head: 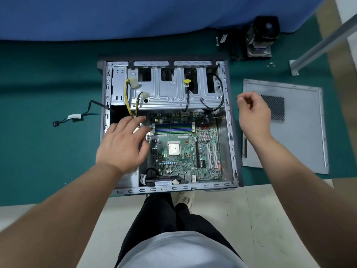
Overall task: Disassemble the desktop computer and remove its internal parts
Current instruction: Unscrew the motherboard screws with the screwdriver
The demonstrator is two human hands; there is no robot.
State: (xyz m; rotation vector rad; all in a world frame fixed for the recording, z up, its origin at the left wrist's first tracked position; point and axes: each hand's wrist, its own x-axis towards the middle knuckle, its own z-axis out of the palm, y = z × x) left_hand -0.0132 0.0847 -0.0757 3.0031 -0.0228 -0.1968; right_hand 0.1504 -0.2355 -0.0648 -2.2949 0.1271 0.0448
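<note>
Careful: your left hand [123, 144] is spread over the yellow-black power cables [129, 105] in the open grey steel computer case [229, 120] mid-worktop; right hand [254, 113] loosely curled, empty. Yanking could strain the green motherboard [185, 149].

Left forearm enters from lower left, bare, angled up and to the right. Left hand [123, 142] palm down, back of hand toward the camera, fingers extended and slightly spread, pointing up-right; thumb set apart below the fingers. No visible hold on anything.

Right forearm enters from lower right, bare, angled up and to the left. Right hand [254, 113] raised, wrist bent, fingers loosely curled inward with the tips pointing left. Whether the fingertips pinch anything cannot be told. Hands well apart.
</note>
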